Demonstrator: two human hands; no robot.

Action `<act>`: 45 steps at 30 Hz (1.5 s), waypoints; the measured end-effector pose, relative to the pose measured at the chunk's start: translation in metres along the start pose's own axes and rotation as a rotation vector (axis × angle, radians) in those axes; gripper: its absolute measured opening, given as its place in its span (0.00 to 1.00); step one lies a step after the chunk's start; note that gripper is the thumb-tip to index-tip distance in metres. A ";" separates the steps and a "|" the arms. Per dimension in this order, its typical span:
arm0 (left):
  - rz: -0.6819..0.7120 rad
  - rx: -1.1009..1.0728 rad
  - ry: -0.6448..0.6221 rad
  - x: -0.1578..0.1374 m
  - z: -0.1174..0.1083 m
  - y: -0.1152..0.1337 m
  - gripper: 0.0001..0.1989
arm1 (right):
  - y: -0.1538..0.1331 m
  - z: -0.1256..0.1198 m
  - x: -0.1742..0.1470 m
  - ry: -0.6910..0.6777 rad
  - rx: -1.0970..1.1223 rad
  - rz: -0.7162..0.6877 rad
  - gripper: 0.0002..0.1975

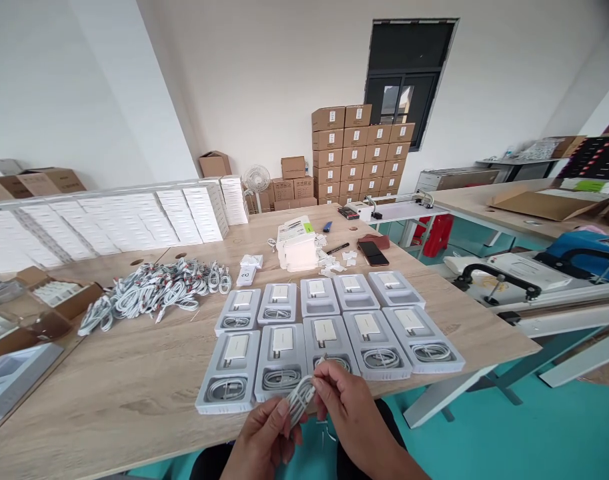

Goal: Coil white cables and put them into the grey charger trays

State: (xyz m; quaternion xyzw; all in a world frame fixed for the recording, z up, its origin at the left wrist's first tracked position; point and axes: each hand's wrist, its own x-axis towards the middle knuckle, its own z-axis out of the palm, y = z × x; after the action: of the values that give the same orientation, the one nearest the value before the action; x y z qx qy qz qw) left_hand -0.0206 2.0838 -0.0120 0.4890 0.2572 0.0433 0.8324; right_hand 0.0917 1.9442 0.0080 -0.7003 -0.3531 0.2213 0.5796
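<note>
Both hands hold a coiled white charging cable (300,400) over the front edge of the table. My left hand (267,430) is closed around the coil's lower end. With its thumb and fingers, my right hand (341,397) pinches the upper end. Just beyond lie two rows of white trays (227,375), each with a white charger plug (283,339) in its upper recess. Coiled cables (381,359) lie in the front-row trays and in the two left trays of the back row. The lower recesses of the right back-row trays (318,305) hold no cable.
A heap of coiled cables (157,290) lies to the left, beside an open carton (79,300) of chargers. Stacked white boxes (204,212) line the far left. Beyond the trays are white papers (297,247), a phone (373,253) and a pen (337,249).
</note>
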 end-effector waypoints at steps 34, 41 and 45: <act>0.012 0.506 0.084 -0.025 0.005 0.025 0.19 | 0.004 -0.010 0.005 -0.074 -0.337 -0.112 0.03; 0.139 0.749 0.215 -0.019 0.005 0.024 0.18 | 0.014 -0.005 0.004 0.115 -0.739 -0.458 0.11; 0.172 0.849 0.315 -0.014 -0.002 0.016 0.18 | -0.004 -0.003 -0.002 -0.066 -0.645 -0.143 0.09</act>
State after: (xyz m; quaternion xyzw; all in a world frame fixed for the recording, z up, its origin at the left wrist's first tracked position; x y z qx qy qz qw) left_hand -0.0309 2.0893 0.0059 0.7937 0.3341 0.0768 0.5025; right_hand 0.0917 1.9415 0.0119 -0.8136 -0.4718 0.0796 0.3303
